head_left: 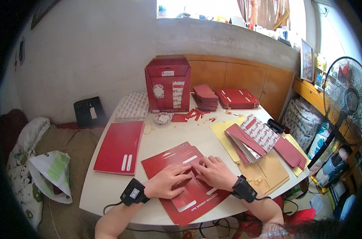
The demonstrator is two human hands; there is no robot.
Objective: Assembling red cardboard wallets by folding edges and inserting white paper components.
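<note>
A flat red card sheet (173, 204) with white slot shapes lies tilted at the front of the table. My left hand (169, 181) rests on it, palm down, its fingers reaching to the right. My right hand (215, 173) is on the same card from the other side, fingers bent and fingertips down near its middle. Between the hands a darker red, folded-looking piece (197, 177) lies on the card, partly covered by fingers. Both hands look open, with fingertips pressing rather than gripping. A black device is strapped to each wrist.
A red card stack (118, 148) lies left, patterned sheets (132, 106) behind it. At the back stand a tall red display box (167, 85), red wallets (205, 95) and a red pile (237, 98). Patterned wallets (260, 135) and tan card (270, 173) lie right; a fan (348, 95) stands beyond.
</note>
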